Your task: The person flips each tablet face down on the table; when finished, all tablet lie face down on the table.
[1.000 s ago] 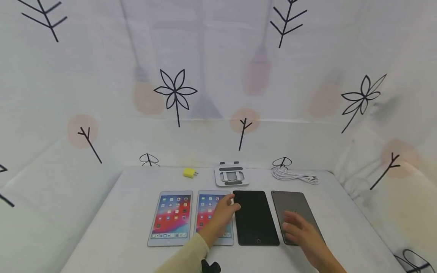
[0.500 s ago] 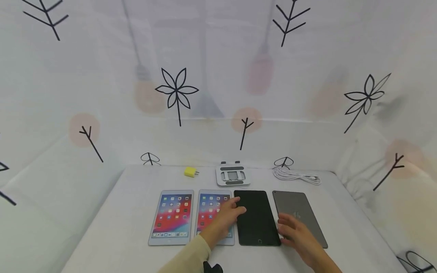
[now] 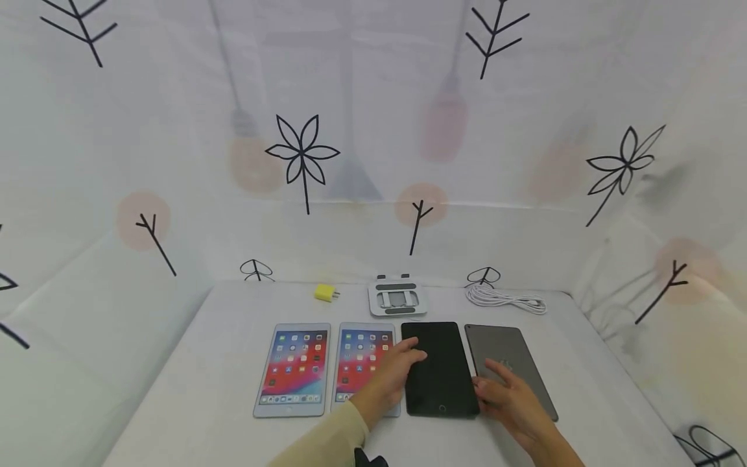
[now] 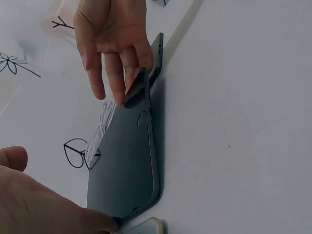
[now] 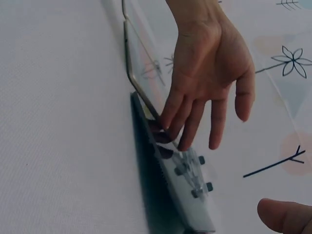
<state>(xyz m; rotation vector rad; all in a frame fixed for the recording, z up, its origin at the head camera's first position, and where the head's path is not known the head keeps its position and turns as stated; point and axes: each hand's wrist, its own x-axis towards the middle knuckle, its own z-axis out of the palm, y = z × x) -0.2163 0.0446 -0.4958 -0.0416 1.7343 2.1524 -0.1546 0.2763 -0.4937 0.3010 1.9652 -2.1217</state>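
In the head view a black-screened tablet (image 3: pixel 440 370) lies between my hands. Its right end is tilted up a little, with shadow beneath in both wrist views. My right hand (image 3: pixel 516 405) grips that right edge, its fingertips meeting the rim in the left wrist view. My left hand (image 3: pixel 392 373) reaches over a white tablet (image 3: pixel 364 357) and touches the black one's left edge, fingers fairly straight. Right of these lies a grey tablet (image 3: pixel 516 357), back up, partly covered by my right hand. Another lit white tablet (image 3: pixel 294 373) is at the far left.
Behind the tablets are a yellow charger plug (image 3: pixel 326 293), a white and grey folding stand (image 3: pixel 398 296) and a coiled white cable (image 3: pixel 504 300). A patterned cloth wall (image 3: pixel 362 246) rises at the back and sides of the white table (image 3: pixel 192 389).
My right hand has moved left from over the grey tablet to the black tablet's right edge, which is now slightly raised. My left hand has shifted slightly right onto its left edge.
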